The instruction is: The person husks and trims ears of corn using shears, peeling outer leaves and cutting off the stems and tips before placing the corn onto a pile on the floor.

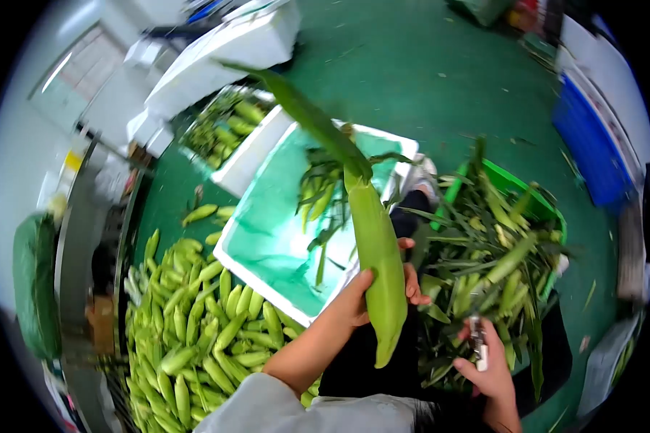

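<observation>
My left hand (355, 297) is closed around a long ear of corn (379, 267) in its green husk, thumb on one side and fingertips showing on the other. The ear stands upright in front of me, with a long dark leaf rising from its top. Lower right, my right hand (492, 364) grips a small metal tool with a white handle (482, 355), whose exact kind I cannot make out. It is apart from the ear, over the near side of a green basket (513, 177) heaped with husks and leaves (477, 252).
Behind the ear stands a white foam box (249, 287) lined in green, with leafy pieces at its far side. A large pile of husked corn (209, 339) covers the floor at left. Beyond lies another box of corn (242, 130). A blue crate (588, 141) stands far right.
</observation>
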{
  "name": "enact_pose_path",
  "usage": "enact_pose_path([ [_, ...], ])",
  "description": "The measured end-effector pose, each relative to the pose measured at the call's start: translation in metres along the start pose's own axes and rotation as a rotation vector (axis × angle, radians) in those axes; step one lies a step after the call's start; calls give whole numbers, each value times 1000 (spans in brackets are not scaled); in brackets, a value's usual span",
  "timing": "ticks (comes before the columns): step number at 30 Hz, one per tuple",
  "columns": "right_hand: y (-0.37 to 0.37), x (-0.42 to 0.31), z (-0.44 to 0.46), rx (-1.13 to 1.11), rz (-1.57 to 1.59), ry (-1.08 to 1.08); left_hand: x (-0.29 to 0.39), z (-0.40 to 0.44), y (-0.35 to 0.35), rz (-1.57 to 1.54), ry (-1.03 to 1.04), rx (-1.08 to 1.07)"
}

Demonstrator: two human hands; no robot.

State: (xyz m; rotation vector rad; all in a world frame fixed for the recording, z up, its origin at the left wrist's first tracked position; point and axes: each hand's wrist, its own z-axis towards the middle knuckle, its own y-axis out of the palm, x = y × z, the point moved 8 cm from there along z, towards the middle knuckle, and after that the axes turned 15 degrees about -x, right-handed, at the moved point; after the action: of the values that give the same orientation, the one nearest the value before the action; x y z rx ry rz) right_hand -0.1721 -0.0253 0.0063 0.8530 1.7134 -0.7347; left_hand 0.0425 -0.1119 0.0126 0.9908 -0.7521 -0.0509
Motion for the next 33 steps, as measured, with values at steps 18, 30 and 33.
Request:
enact_pose_path([
  [18, -78, 22, -41, -14, -322, -111, -108, 7, 44, 351, -1262, -160],
  [30, -17, 64, -98, 307, 779, -281, -99, 82, 33, 468, -355, 104],
  [33, 5, 61, -90, 185, 547, -74, -84, 99, 28, 436, -19, 263],
])
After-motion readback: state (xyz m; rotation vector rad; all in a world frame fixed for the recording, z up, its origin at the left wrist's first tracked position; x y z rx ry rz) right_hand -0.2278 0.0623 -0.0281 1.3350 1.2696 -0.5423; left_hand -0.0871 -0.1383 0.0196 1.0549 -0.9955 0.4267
